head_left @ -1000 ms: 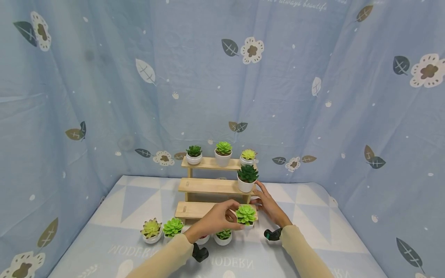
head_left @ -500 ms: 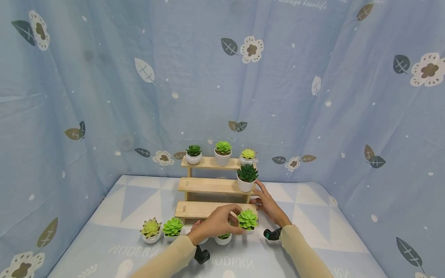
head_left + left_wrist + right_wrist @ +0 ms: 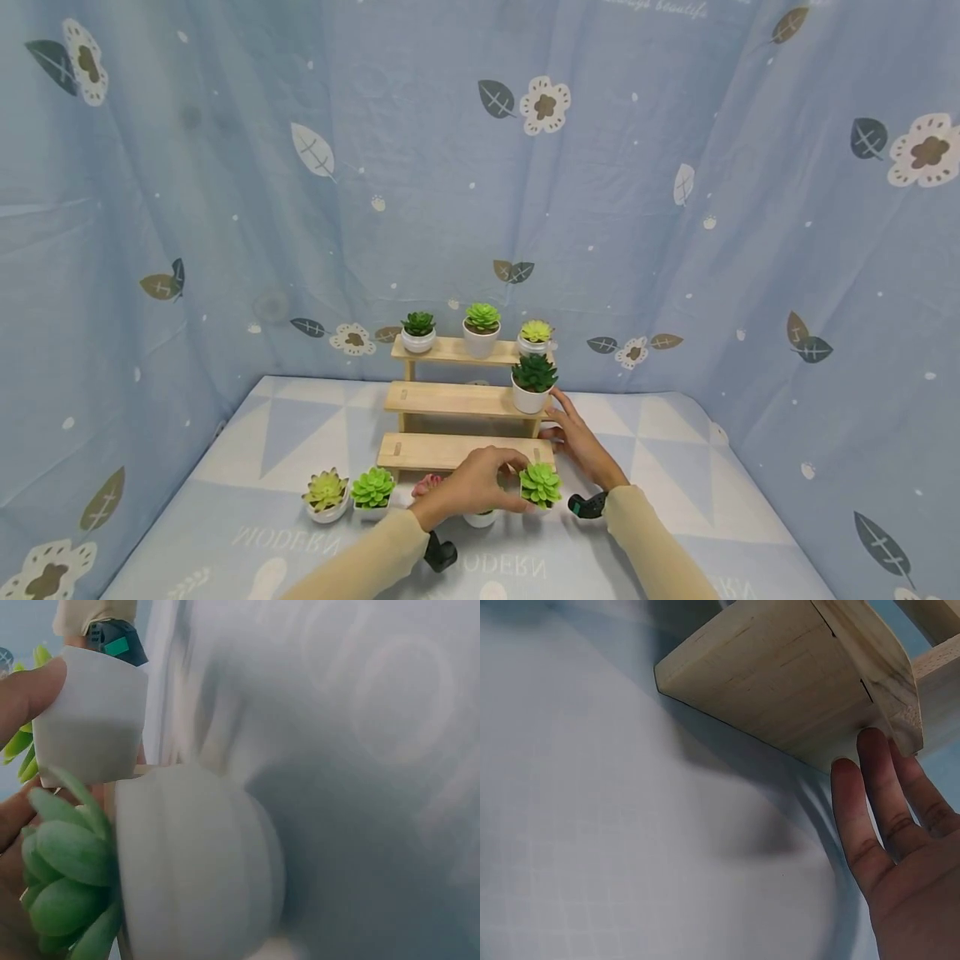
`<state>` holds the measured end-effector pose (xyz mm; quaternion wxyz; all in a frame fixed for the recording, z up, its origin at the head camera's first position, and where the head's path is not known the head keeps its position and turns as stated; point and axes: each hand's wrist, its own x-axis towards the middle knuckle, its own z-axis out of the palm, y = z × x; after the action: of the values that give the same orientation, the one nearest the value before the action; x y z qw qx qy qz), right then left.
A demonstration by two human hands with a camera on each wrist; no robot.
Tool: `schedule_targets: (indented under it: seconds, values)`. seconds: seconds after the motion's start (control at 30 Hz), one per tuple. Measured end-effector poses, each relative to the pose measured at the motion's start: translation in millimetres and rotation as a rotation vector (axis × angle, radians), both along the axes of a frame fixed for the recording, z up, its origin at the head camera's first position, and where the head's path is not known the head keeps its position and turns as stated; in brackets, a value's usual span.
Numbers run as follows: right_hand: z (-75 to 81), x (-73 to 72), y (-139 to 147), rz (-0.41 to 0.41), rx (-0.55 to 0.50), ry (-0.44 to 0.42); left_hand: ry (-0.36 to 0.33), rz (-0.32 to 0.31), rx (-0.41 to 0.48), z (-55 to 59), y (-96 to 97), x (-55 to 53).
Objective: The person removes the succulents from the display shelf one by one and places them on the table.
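A bright green succulent (image 3: 540, 483) in a white pot is pinched in my left hand (image 3: 474, 482), just in front of the bottom step's right end. The left wrist view shows my thumb against that smooth pot (image 3: 91, 720). Close below it there is a ribbed white pot with a green succulent (image 3: 71, 877), mostly behind my hand in the head view. At the right side of the three-step wooden stand (image 3: 450, 451), my right hand (image 3: 581, 442) rests with its fingers extended. In the right wrist view these fingertips (image 3: 873, 746) meet the stand's wooden side (image 3: 772, 682).
On the top step are a dark succulent (image 3: 418, 325), a green one (image 3: 482, 321) and a yellow-green one (image 3: 535, 333). A dark green succulent (image 3: 533, 379) stands on the middle step's right. A red-tipped succulent (image 3: 326, 493), a green one (image 3: 372, 490) and a pinkish-red one (image 3: 426, 485) line the front.
My left hand has carried the bright green succulent toward the front and slightly right, away from the bottom step. The pinkish-red succulent shows more now. My right hand has stayed at the stand.
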<state>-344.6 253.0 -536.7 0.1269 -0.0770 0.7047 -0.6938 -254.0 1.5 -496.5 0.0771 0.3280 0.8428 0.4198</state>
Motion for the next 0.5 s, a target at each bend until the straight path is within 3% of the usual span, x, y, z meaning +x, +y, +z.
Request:
schedule_targets:
  seconds: [0.17,0.3,0.5]
  values:
    - [-0.1,1.0,0.0,-0.003,0.002,0.002,0.065,0.040,-0.097,-1.6,0.8,3.1]
    - [0.0,1.9,-1.1,-0.010,0.004,0.004,0.077,0.069,-0.136,-1.8,1.6,6.0]
    - [-0.5,1.9,-2.6,-0.026,0.008,0.007,0.137,0.082,-0.210,-1.0,3.3,6.3]
